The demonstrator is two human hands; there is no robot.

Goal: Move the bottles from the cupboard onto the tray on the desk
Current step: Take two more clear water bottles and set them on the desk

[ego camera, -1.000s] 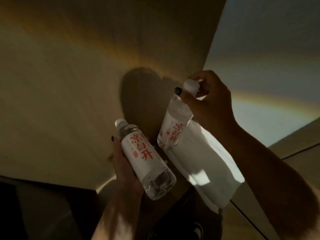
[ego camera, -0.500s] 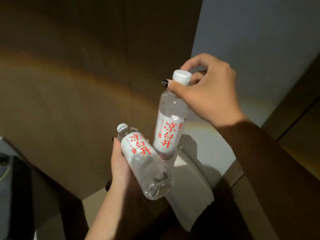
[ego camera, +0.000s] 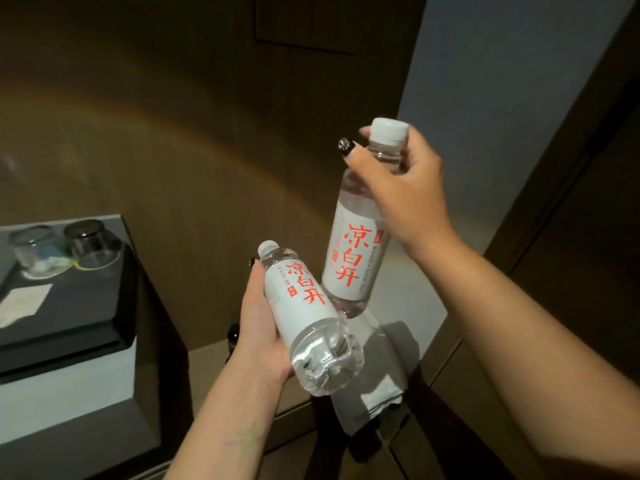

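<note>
A clear water bottle with a white label and red characters is gripped in the left hand; the palm lies along its side, and the fingers are wrapped behind it, where only dark-painted nail tips can be seen. This bottle is tilted, its base toward the camera and its white cap pointing up and away. Just beyond it and to the right, a second water bottle of the same kind is held by the right hand. Its neck is pinched just under the white cap by the thumb and curled fingers, so that the body hangs down nearly upright, leaning slightly. The lower part of the second bottle is seen just behind the shoulder of the first; whether they touch cannot be told. Both bottles are held in the air, well apart from the tray. To the left, a dark tray rests on the pale bench. At its far end two upturned drinking glasses stand side by side, and a small white card lies nearer. Behind everything a brown wood-panelled wall is seen, with a pale panel to its right.
</note>
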